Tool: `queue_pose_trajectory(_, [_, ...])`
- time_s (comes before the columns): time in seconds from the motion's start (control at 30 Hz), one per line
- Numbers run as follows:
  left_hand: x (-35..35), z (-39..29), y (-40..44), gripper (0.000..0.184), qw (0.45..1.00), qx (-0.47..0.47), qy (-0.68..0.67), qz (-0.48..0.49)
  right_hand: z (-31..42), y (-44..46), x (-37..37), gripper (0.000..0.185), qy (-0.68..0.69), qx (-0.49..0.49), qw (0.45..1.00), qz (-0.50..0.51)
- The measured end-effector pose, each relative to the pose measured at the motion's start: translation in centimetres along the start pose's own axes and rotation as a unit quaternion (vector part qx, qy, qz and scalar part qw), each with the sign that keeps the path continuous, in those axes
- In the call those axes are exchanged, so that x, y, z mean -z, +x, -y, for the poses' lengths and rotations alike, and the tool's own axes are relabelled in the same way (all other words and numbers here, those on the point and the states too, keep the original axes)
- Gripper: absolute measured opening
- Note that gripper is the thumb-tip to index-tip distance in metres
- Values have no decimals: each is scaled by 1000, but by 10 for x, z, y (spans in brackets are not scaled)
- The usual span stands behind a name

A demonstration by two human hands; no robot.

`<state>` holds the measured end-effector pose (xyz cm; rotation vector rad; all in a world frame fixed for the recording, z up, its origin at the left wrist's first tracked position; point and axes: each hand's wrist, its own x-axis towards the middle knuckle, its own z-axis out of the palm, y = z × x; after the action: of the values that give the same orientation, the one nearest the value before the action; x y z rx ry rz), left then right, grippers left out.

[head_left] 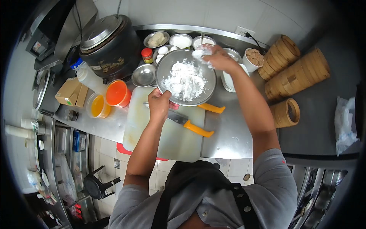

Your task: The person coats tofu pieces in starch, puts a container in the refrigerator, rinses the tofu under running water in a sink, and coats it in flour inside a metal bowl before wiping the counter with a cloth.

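Observation:
A metal mixing bowl (159, 70) with loose, clumpy white powder (185, 81) inside is held up tilted over the cutting board (143, 128). My left hand (159, 102) is closed on its near left rim, thumb on top and fingertips underneath. Over the far right rim, my right hand (217, 58) has its fingers bunched and thickly coated in white powder; the edges of the clump blend with the fingertips. Under the bowl lies a knife with a yellow handle (199, 129). A second yellow handle (212, 108) sticks out beside it, its other end hidden.
Small bowls of white powder (180, 41) and eggs (163, 50) line the back. A metal bowl (143, 75), orange tub (118, 94) and yellow tub (98, 106) stand left, near a large dark pot (110, 49). Bamboo steamers (297, 74) and a white tub (253, 60) stand right.

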<state>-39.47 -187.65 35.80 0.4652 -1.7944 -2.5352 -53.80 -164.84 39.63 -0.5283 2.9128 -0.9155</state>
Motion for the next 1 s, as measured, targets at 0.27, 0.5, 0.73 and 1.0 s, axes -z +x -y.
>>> queue_pose_trajectory(0.27, [-61, 29, -65, 12, 991, 41, 25, 123, 57, -158, 11, 47, -49, -1, 998, 28])
queue_pose_trajectory(0.5, [-103, 71, -157, 27, 934, 81, 114, 327, 13, -358, 35, 49, -22, -77, 995, -64])
queue_pose_trajectory(0.73, [-196, 112, -252, 21, 810, 162, 214, 522, 6, -536, 46, 41, -103, -348, 911, -195])
queue_pose_trajectory(1.0, [-299, 182, -405, 21, 630, 235, 254, 695, 17, -735, 39, 40, -47, -490, 778, -391])
